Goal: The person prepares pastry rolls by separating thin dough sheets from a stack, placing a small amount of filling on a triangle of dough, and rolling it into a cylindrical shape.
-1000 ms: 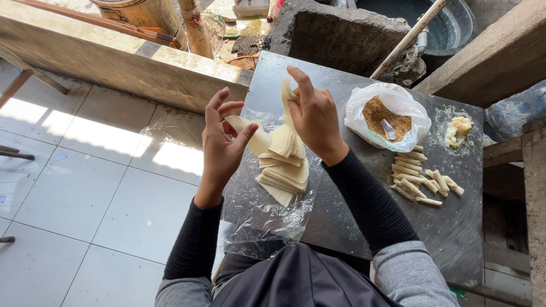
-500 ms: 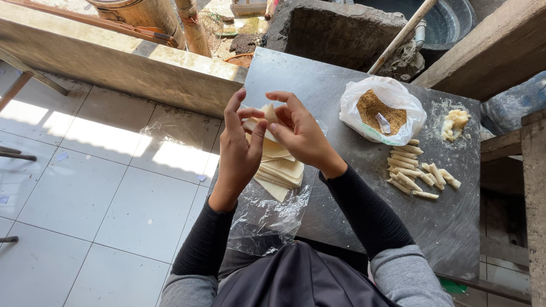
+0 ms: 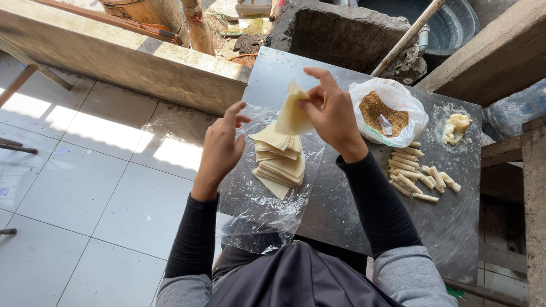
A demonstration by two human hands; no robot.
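Change: hands are drawn apart since before.
Right hand (image 3: 333, 111): pinched on one wrapper sheet (image 3: 292, 112), frame centre.
Left hand (image 3: 220, 146): open, empty.
Care: one sheet is best peeled off the stack (image 3: 278, 161) alone.

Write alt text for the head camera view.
The right hand lifts one pale dough sheet above a stack of sheets on clear plastic; the left hand hovers open beside it. Rolled pieces lie near a bag of brown filling.

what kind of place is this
Probably a home food-making spot in a yard or porch: a metal sheet worktop with a wrapper stack, finished rolls, beside tiled floor and rough concrete.
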